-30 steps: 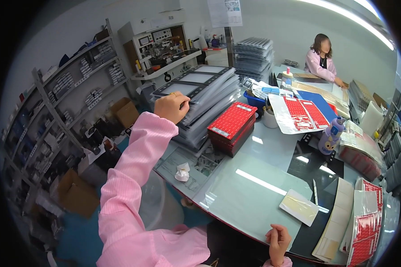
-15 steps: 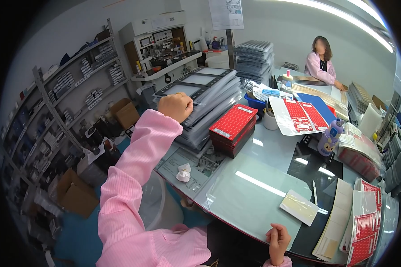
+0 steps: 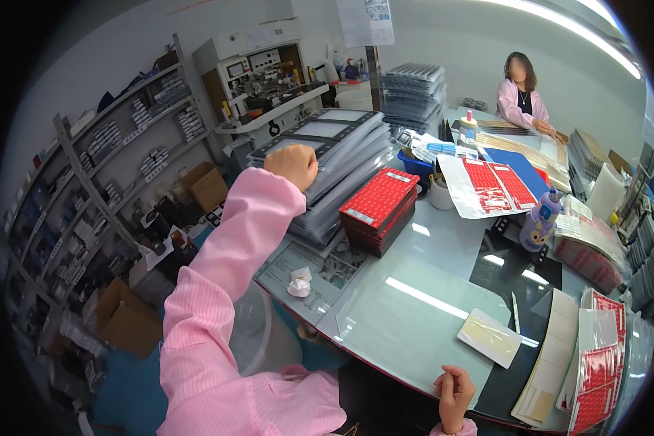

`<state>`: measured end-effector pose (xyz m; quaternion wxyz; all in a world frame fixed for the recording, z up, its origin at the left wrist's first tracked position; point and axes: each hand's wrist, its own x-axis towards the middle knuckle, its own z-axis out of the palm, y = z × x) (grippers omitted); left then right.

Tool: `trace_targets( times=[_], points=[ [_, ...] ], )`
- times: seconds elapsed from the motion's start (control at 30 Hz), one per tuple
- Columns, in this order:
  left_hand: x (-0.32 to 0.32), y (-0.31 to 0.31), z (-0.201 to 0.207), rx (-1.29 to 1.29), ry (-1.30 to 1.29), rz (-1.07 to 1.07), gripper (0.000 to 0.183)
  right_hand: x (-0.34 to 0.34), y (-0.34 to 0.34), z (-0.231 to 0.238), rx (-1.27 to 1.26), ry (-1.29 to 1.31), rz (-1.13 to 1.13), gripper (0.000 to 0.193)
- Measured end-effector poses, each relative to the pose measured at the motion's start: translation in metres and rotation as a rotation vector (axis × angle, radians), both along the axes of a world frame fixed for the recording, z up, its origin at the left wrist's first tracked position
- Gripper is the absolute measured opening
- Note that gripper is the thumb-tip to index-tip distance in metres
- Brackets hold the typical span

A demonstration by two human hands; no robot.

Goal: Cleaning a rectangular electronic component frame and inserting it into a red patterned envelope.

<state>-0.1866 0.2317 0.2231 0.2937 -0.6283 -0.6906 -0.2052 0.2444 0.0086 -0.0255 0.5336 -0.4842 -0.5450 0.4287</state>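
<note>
My left hand (image 3: 292, 166), in a pink striped sleeve, is closed at the near side of a tall stack of clear plastic sheets (image 3: 356, 152). Black-framed panels (image 3: 320, 129) lie on top of that stack. The fingers' undersides are hidden, so whatever they may hold does not show. At the table's front edge my right hand (image 3: 454, 392) rests with its fingers curled in and nothing seen in them. Beyond it lie a clear sheet (image 3: 407, 320) and a small pale yellow-and-white card (image 3: 489, 338). A block of red printed sheets (image 3: 379, 200) stands right of my left hand.
A crumpled white paper (image 3: 299, 282) lies near the left edge of the table. At right are a white pen (image 3: 515, 312), a purple bottle (image 3: 539, 221) and red-and-white sheets (image 3: 599, 356). A person in pink (image 3: 522, 102) works at the far side. Shelves (image 3: 116, 138) line the left.
My left hand has shifted slightly to the right and its sleeve has come a little higher. The person across has leaned a little and brought the hands together over the table. My right hand stays put.
</note>
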Motion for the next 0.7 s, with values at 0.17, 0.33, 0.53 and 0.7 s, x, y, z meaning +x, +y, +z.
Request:
trace_targets(
  times=[0.17, 0.33, 0.53, 0.7],
  points=[
    [-0.029, 0.019, 0.029, -0.328, -0.367, -0.008, 0.020, 0.000, 0.000, -0.003, 0.024, -0.003, -0.004, 0.012],
    [-0.041, 0.031, 0.023, -0.069, -0.362, -0.093, 0.016, 0.000, 0.002, -0.008, 0.053, -0.012, 0.000, 0.013],
    [-0.063, 0.007, 0.029, 0.577, -0.290, -0.399, 0.014, 0.000, 0.002, 0.000, 0.005, 0.027, -0.012, 0.013],
    [-0.097, -0.068, -0.058, 0.839, -0.852, -0.438, 0.019, -0.001, 0.003, -0.001, -0.010, 0.000, -0.001, 0.013]
  ],
)
